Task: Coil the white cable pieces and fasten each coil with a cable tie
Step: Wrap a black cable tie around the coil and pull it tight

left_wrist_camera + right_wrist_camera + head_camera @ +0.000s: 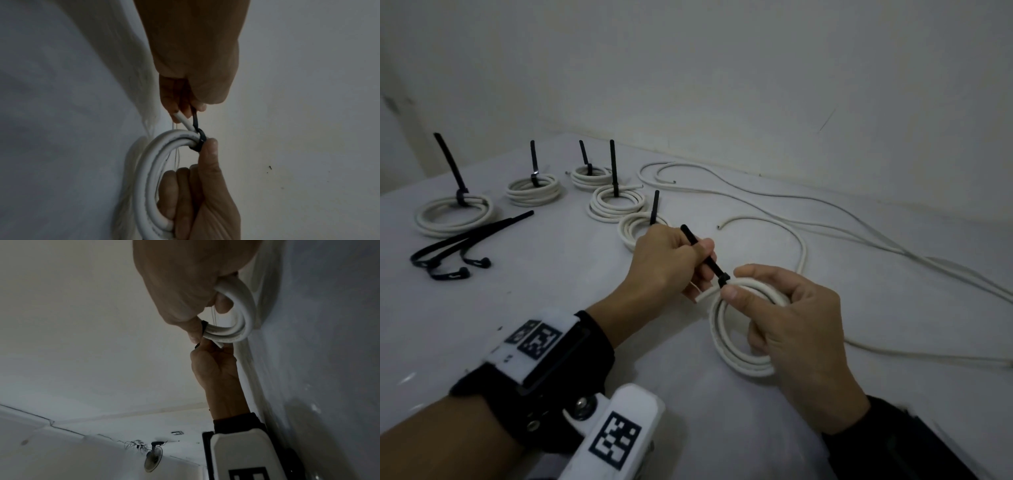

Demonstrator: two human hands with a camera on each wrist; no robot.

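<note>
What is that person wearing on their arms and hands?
The hands are bare, no gloves. The left hand has a wide black wristband behind it, with a white block carrying black-and-white square code markings. A second white piece with the same kind of marking sticks out below. The right hand comes out of a black band or cuff.

Two bare hands, each wrist wearing a black band with a camera mount.

The left wrist band at lower left carries a white block with black square-patterned markers, a screw and a white marker-printed housing below it. At lower right, the right wrist band is plain black; its white housing is out of the head view.
</note>
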